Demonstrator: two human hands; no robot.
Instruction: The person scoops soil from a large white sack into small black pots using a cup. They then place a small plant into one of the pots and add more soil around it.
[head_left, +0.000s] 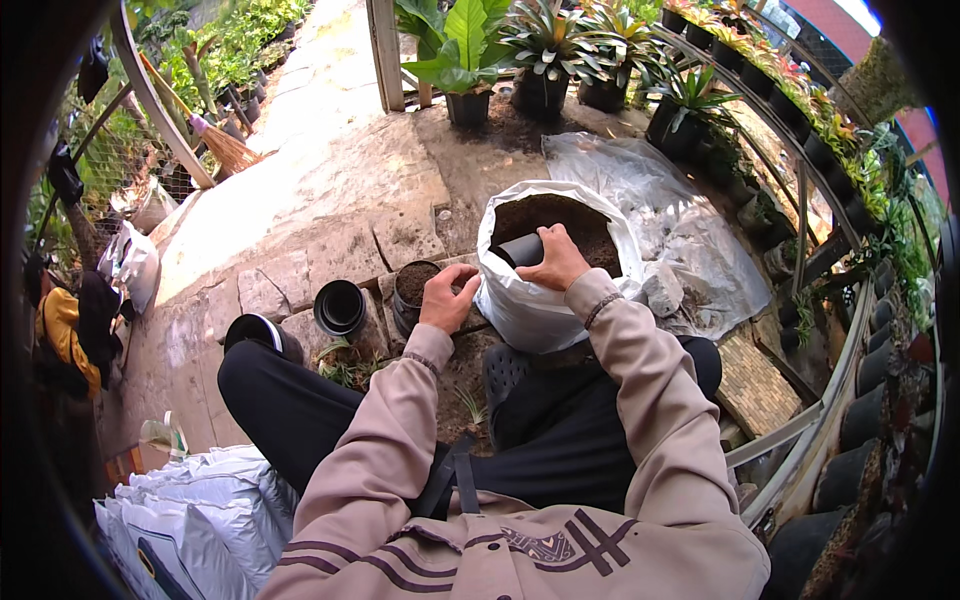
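My right hand (559, 259) grips a small black plastic pot (519, 250), tilted on its side within the mouth of a white plastic sack (525, 311). Dark potting soil (592, 232) fills much of the sack. Just left of the sack's rim, my left hand (448, 296) hovers with fingers curled and apart, holding nothing. Beside and partly behind it stands a black pot filled with soil (409, 289). Further left, a stack of empty black pots (340, 307) rests on the paving. Small uprooted plants (341, 366) lie near my knee.
A larger black pot (251, 330) sits by my left knee. Clear plastic sheeting (637, 180) and a stone chunk (663, 289) lie right of the sack. Potted bromeliads (541, 90) stand behind. White filled bags (202, 510) are at lower left; a broom (225, 150) leans at upper left.
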